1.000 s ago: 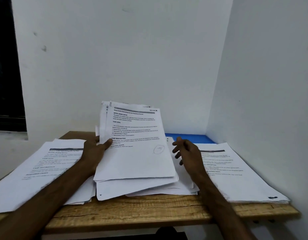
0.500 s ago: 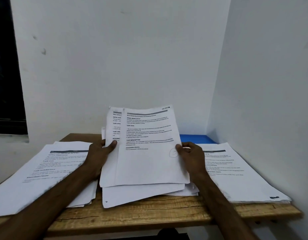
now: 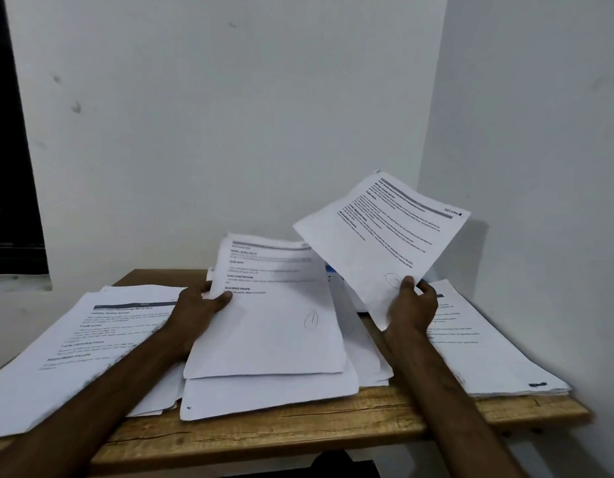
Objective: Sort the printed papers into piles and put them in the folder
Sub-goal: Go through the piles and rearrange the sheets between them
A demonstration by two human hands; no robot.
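Fingers of the right hand are pinching one thin, floppy sheet by its bottom corner. The left hand is gripping the middle stack near the desk's back edge.

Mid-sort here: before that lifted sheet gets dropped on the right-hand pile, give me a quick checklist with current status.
1. Single printed white sheet pinched by right hand: ok.
2. Sheet lifted free of the middle stack of white papers: ok.
3. Left hand steadying the middle stack: ok.
4. Right pile of printed papers unobstructed on top: ok.
5. Sheet's heading matches the right pile: cannot tell, text blurred.
6. Blue folder ready: cannot tell, mostly hidden.
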